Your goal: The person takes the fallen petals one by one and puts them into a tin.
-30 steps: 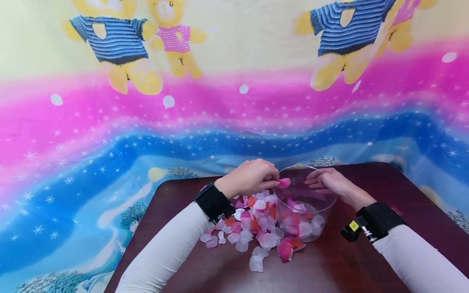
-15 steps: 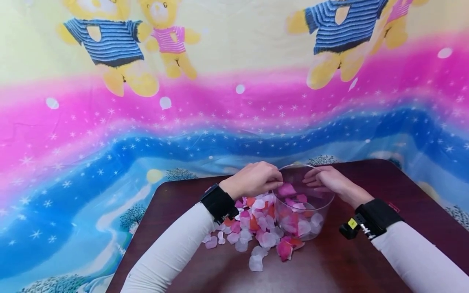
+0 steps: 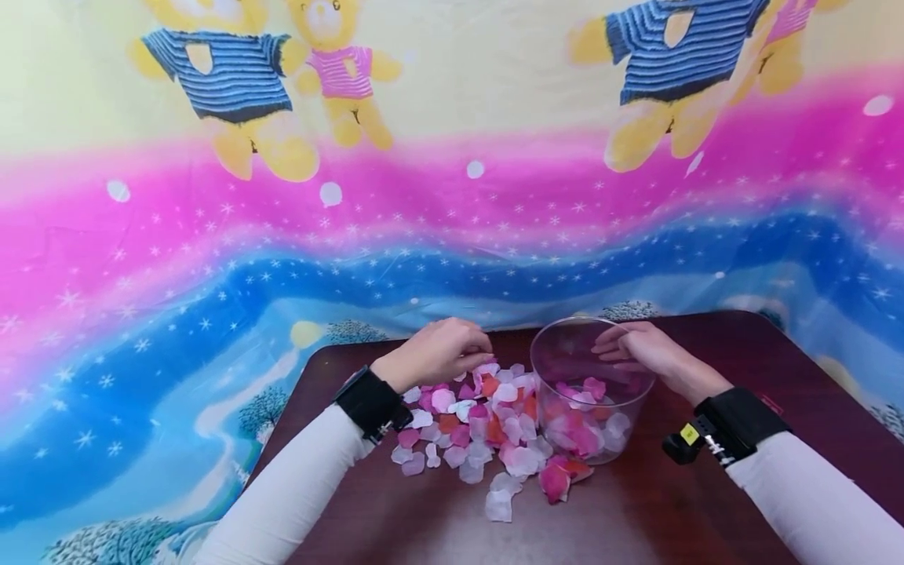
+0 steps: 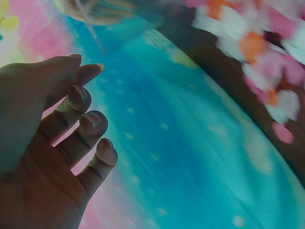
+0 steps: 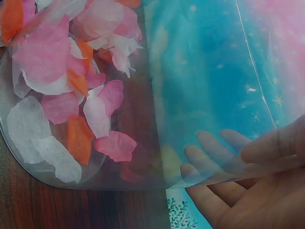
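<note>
A clear round container (image 3: 592,402) stands upright on the table, with pink, white and orange petals (image 5: 40,52) in its bottom. My right hand (image 3: 646,353) grips its wall at the right of the rim; through the clear plastic in the right wrist view its fingertips (image 5: 202,152) show. My left hand (image 3: 439,351) is just over the far left part of a loose petal pile (image 3: 487,416), left of the container. Nothing shows between its loosely bent fingers (image 4: 93,121) in the left wrist view.
The dark wooden table (image 3: 424,526) has a far edge close behind the hands. A printed cloth (image 3: 395,204) with bears hangs behind it. Some petals (image 3: 555,479) lie in front of the container. A small red mark (image 3: 771,404) shows beside the right wristband.
A pink petal left my left hand's fingers inside the container. That hand then moved left, out over the pile. My right hand stayed on the container.
</note>
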`<state>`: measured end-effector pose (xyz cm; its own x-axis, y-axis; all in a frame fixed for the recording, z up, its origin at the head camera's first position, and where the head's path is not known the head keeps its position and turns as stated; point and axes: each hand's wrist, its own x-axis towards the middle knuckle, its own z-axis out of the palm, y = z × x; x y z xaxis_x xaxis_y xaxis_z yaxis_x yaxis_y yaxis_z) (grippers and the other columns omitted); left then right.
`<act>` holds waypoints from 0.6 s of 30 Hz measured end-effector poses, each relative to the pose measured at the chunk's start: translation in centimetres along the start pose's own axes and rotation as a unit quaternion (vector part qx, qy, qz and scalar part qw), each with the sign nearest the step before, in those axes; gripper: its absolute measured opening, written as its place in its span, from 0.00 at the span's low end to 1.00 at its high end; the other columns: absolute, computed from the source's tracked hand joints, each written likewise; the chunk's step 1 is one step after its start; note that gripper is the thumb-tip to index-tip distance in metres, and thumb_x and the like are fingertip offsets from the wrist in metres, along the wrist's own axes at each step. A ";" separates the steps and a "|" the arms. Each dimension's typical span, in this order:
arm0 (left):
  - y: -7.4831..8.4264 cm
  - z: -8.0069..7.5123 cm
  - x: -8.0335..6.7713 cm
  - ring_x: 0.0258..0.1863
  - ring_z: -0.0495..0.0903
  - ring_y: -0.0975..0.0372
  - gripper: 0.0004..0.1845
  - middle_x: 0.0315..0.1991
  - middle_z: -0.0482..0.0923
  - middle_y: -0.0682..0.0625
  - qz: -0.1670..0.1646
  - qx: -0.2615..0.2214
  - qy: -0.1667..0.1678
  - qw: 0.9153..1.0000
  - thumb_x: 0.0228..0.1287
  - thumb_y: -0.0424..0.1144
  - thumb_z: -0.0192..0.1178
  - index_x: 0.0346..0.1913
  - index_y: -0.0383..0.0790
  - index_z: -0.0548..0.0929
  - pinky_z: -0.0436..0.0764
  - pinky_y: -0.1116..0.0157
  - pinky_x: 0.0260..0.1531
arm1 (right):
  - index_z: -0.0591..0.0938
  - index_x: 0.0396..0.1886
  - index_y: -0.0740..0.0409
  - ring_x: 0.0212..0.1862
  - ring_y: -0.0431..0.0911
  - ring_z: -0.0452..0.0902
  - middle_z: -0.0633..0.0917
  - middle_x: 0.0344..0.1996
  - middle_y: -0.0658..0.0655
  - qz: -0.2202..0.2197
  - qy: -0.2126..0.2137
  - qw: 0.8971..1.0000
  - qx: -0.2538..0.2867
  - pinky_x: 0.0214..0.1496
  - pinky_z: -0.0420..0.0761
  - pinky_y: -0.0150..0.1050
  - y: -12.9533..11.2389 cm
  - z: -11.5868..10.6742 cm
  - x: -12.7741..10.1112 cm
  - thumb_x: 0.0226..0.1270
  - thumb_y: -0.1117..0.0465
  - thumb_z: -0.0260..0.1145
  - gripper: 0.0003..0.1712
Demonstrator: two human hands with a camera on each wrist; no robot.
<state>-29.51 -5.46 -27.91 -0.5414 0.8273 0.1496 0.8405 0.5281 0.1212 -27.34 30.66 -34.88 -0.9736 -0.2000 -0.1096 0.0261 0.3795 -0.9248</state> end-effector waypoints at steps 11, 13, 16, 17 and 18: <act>-4.8 4.3 -5.8 0.32 0.78 0.66 0.05 0.36 0.83 0.58 -0.089 -0.005 -0.037 0.995 0.70 0.40 0.66 0.45 0.47 0.90 0.79 0.66 0.35 | 0.70 0.67 0.76 0.65 0.67 0.75 0.76 0.64 0.75 -0.019 -0.006 1.000 -0.006 0.63 0.77 0.57 0.4 -0.5 -0.1 0.73 0.69 0.38 0.28; -5.0 5.2 -6.1 0.33 0.78 0.64 0.07 0.36 0.83 0.57 -0.101 -0.017 -0.051 0.993 0.69 0.40 0.68 0.47 0.46 0.89 0.79 0.67 0.34 | 0.70 0.67 0.76 0.65 0.67 0.75 0.76 0.64 0.75 -0.017 -0.007 1.000 -0.008 0.63 0.77 0.57 0.3 -0.4 0.0 0.73 0.69 0.37 0.28; -4.9 6.6 -6.2 0.37 0.80 0.61 0.10 0.39 0.83 0.55 -0.108 -0.037 -0.067 0.991 0.68 0.40 0.69 0.49 0.44 0.89 0.80 0.67 0.35 | 0.70 0.68 0.75 0.66 0.67 0.74 0.75 0.65 0.75 -0.013 -0.009 1.000 -0.007 0.64 0.77 0.56 0.2 -0.3 0.1 0.73 0.69 0.37 0.28; -4.9 7.0 -6.1 0.38 0.80 0.61 0.11 0.40 0.83 0.54 -0.110 -0.042 -0.073 0.990 0.68 0.40 0.69 0.50 0.44 0.89 0.81 0.67 0.37 | 0.70 0.68 0.75 0.66 0.67 0.74 0.75 0.65 0.75 -0.010 -0.009 1.000 -0.005 0.64 0.77 0.56 0.1 -0.2 0.1 0.73 0.69 0.38 0.29; -4.8 7.4 -5.9 0.41 0.81 0.60 0.12 0.42 0.84 0.53 -0.111 -0.047 -0.076 0.990 0.67 0.41 0.70 0.51 0.43 0.88 0.81 0.65 0.39 | 0.70 0.68 0.75 0.66 0.67 0.74 0.75 0.65 0.75 -0.009 -0.010 1.000 -0.003 0.64 0.77 0.56 0.1 -0.1 0.2 0.72 0.69 0.38 0.29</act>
<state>-30.21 -11.51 -36.70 -0.6973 0.7157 -0.0387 0.6916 0.6861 0.2257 -27.54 30.74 -34.96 -0.9691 -0.2252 -0.1003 0.0072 0.3809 -0.9246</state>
